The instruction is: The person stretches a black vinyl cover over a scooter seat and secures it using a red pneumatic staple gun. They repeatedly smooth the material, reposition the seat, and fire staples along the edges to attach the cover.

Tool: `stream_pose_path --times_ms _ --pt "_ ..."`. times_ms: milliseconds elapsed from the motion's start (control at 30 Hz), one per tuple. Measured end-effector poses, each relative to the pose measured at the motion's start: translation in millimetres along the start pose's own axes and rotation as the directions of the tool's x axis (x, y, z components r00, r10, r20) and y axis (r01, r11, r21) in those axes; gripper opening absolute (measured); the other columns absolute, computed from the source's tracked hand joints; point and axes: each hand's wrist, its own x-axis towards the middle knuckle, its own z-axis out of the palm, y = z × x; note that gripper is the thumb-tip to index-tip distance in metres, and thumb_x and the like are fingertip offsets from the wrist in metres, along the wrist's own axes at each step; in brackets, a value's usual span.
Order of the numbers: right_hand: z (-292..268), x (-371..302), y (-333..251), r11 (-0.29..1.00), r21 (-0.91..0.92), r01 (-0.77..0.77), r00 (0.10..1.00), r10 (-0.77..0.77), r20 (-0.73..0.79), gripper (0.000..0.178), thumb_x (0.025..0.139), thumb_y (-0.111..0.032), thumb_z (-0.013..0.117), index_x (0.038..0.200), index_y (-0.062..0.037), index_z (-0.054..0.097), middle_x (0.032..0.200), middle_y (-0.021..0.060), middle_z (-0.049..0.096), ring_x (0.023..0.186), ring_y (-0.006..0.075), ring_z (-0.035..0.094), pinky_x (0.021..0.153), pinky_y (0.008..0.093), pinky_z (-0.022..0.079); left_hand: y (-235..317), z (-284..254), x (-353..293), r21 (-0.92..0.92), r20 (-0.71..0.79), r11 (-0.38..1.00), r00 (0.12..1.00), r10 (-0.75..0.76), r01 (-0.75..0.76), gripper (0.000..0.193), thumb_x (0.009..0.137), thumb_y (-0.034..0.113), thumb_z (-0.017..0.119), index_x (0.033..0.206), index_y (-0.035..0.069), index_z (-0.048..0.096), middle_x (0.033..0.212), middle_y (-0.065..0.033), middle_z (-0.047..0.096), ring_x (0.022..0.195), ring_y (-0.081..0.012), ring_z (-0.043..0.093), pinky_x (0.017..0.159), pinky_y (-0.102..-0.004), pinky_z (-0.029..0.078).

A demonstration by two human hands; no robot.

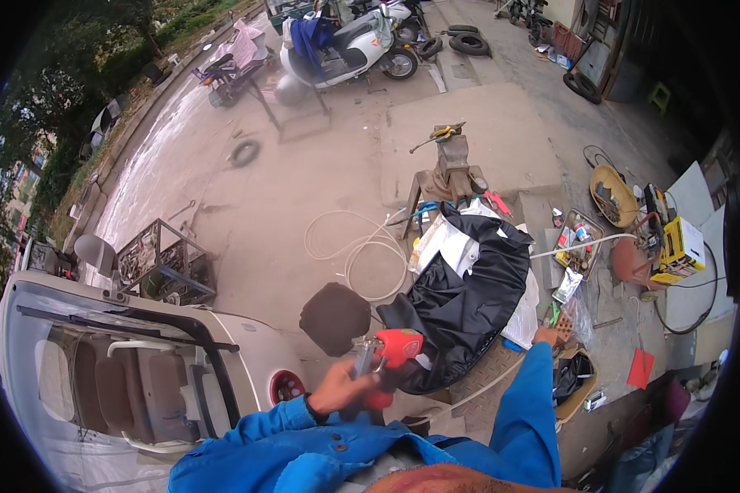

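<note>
My left hand [339, 389] is wrapped round a red staple gun [399, 347] with a metal magazine. Beside it lies a black vinyl seat cover [469, 292], bunched up over white sheets [454, 253]. A dark, rounded pad [335, 319] is just beyond the tool. My right hand [544, 335] reaches forward to the right of the cover, near a brown block with holes [564, 329] and a green-handled tool [554, 314]. Its fingers are too small and partly hidden to read.
A pale hose [349, 234] loops across the ground. Ahead stands a bench vise [450, 160] with pliers on it. On the right are a tray of small parts [584, 246], a yellow box [682, 251] and a bin [571, 380]. A small vehicle [140, 370] stands left; scooters [345, 49] are farther back.
</note>
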Motion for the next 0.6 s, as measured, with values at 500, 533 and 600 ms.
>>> stream_pose_path --times_ms 500,533,600 --pt "-360 -325 -124 0.037 0.999 -0.035 0.966 -0.253 0.044 0.044 0.106 -0.025 0.067 0.142 -0.0040 0.052 0.089 0.0046 0.059 0.068 0.0131 0.055 0.062 0.0266 0.046 60 47 29 -0.201 0.540 0.965 0.803 0.253 -0.169 0.037 0.104 0.012 0.070 0.137 -0.004 0.065 0.116 -0.0068 0.075 0.106 -0.0111 0.068 0.095 -0.0302 0.056" --pt "-368 -332 -120 0.143 0.989 0.039 0.976 -0.216 -0.007 0.034 0.108 -0.025 0.065 0.133 -0.0025 0.057 0.094 0.0063 0.061 0.067 0.0129 0.054 0.057 0.0255 0.043 59 54 23 -0.218 0.552 0.961 0.791 0.263 -0.167 0.036 0.104 0.012 0.070 0.136 -0.004 0.065 0.116 -0.0068 0.075 0.106 -0.0110 0.068 0.095 -0.0301 0.056" --pt "-373 -363 -140 0.307 0.952 0.004 0.974 -0.215 0.065 0.031 0.109 -0.024 0.064 0.131 -0.0018 0.059 0.094 0.0061 0.061 0.064 0.0122 0.051 0.053 0.0253 0.040 66 69 6 -0.239 0.564 0.954 0.774 0.287 -0.180 0.036 0.104 0.013 0.070 0.134 -0.004 0.065 0.118 -0.0088 0.074 0.106 -0.0130 0.069 0.094 -0.0314 0.056"
